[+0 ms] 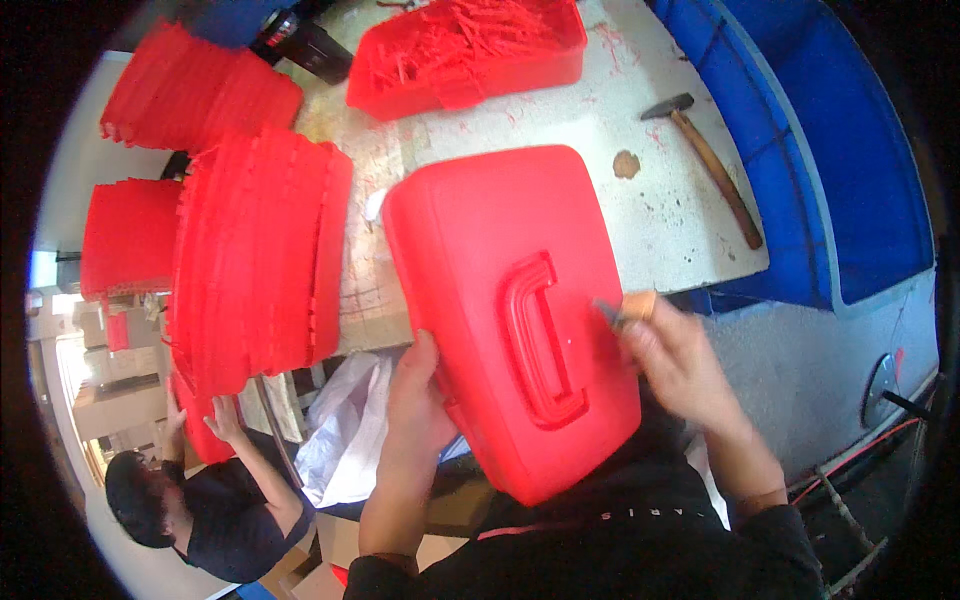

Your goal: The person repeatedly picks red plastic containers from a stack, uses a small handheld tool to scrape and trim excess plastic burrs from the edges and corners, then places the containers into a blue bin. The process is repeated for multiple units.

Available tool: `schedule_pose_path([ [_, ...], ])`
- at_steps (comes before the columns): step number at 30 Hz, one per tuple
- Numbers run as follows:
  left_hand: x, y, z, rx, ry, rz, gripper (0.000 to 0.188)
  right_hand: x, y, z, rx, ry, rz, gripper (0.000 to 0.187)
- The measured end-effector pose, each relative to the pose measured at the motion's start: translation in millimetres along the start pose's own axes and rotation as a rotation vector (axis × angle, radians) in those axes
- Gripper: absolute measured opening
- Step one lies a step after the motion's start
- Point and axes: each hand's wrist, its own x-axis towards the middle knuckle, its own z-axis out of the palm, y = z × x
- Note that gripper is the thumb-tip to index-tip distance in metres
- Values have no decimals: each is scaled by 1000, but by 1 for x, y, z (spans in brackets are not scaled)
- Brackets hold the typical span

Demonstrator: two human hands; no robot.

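Red plastic case [510, 300] held at the near edge of the worktable surface [660, 225], long axis tilted, its lower end projecting past that edge toward the wearer's black shirt [610, 540]. Its recessed carry handle [545, 345] faces up.

Left hand [412, 380]: I record it gripping the case's left side, thumb laid against the wall. Right hand [680, 365]: closed around a small tool [637, 306] with a tan grip, dark tip pointing at the case face just right of the handle. Motion blurs the tip on my feed; it is probably a short blade, and I cannot tell whether it touches the plastic.

Surface: hammer [705, 165] along the right edge, its wooden shaft ending close to the near right corner. Toward the far edge, a red tray [460, 95] filled with red plastic trimmings [450, 45]. A brown stain [626, 164] between case and hammer. At the left edge, a tall stack of red mouldings [260, 260].

Beyond the right edge I note blue bins [795, 150]. Below the near edge, left, a crumpled white sheet [345, 425]. Lower left, a co-worker [235, 525] has both hands on a red piece [205, 440].
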Motion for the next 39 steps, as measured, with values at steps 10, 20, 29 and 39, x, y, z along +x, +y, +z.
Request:
schedule_pose_path([
  [10, -20, -3, 25, 22, -43, 22, 45, -10, -16, 21, -381, 82, -71, 7],
  [20, -34, -5, 44, 113, 29, 45, 42, -20, -18, 21, -514, 138, -13, 10],
  [29, -35, -2, 40, 86, 8, 40, 46, -52, -12, 17, -379, 53, 47, 9],
  [39, -60, 77, 71, 334, -168, 318, 44, 7, -19, 25, -130, 288, -344, 23],
])
